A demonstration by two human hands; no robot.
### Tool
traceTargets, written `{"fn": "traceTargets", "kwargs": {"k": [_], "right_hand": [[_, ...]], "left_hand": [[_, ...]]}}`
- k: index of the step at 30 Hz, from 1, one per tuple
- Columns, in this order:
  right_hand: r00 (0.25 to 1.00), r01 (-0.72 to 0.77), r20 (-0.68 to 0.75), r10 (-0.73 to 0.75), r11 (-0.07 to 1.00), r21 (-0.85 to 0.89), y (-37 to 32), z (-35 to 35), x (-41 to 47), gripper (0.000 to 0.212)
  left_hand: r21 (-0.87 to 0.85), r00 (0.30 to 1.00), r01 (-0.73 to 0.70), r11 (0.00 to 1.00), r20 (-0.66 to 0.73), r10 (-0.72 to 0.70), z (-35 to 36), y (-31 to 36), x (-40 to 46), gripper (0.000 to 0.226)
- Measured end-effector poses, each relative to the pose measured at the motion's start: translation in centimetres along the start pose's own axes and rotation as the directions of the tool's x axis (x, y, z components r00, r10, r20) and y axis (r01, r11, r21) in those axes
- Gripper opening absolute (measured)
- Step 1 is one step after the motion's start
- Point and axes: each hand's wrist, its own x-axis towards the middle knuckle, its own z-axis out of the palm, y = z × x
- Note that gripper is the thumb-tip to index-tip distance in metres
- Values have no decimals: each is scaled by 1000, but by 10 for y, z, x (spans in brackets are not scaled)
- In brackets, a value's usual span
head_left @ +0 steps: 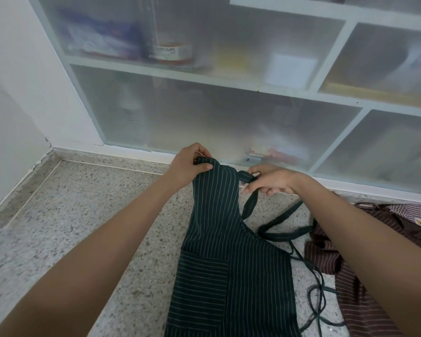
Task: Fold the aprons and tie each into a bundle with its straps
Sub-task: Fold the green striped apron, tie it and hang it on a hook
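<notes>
A dark green pinstriped apron [231, 259] lies lengthwise on the speckled stone counter [83, 227], bib end pointing away from me and a pocket on its lower left. My left hand [188, 166] pinches the bib's top left corner. My right hand [270, 180] grips the neck strap [249, 203] at the bib's top right corner. The thin waist ties [316, 295] trail loose to the right. A brown striped apron [365, 288] lies crumpled at the right, partly under my right forearm.
A frosted-glass cabinet [229, 113] with white frames runs along the back of the counter, blurred items behind it. A white wall [22, 93] closes the left side. A checked cloth [413, 210] peeks out at the far right.
</notes>
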Motion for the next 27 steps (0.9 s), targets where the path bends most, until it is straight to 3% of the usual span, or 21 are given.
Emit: {"fn": "traceTargets", "kwargs": {"k": [2,4,7,9,12,14,18,21,25,27], "right_hand": [[990,19,-135,-45,981,-192,-6,-8,2,29],[921,63,-354,-160,961,-269,-13,-13,5,11],[755,55,-606,-252,944,-325,-25,-10,12,9],[734,-34,-658,-170,958,-285,-32,-1,17,28],[818,-14,-573,48,998,64,-38,11,25,37],[887,8,-442,136,951,309,-40,17,24,36],[978,80,-209,-5,931,355,-33,21,21,32],[995,99,-50,-86,916,388,-22,21,20,41],[987,154,-29,-160,865,477,-12,24,20,80],[979,191,-55,-195,800,569,-10,27,18,63]], "left_hand": [[27,999,2,1000,32,-3,-2,0,-1,20],[56,998,-8,998,58,4,-2,2,-2,23],[102,998,-42,994,57,36,1,8,-3,26],[119,997,-60,991,59,53,5,13,-4,27],[98,996,-63,993,70,56,8,16,-6,27],[65,996,-57,996,65,52,9,17,-8,28],[19,998,-37,999,47,36,9,15,-11,30],[-25,1000,-18,1000,9,18,6,12,-12,31],[-5,998,49,999,-40,-49,4,9,-9,27],[23,995,102,995,-7,-102,2,7,-8,25]]}}
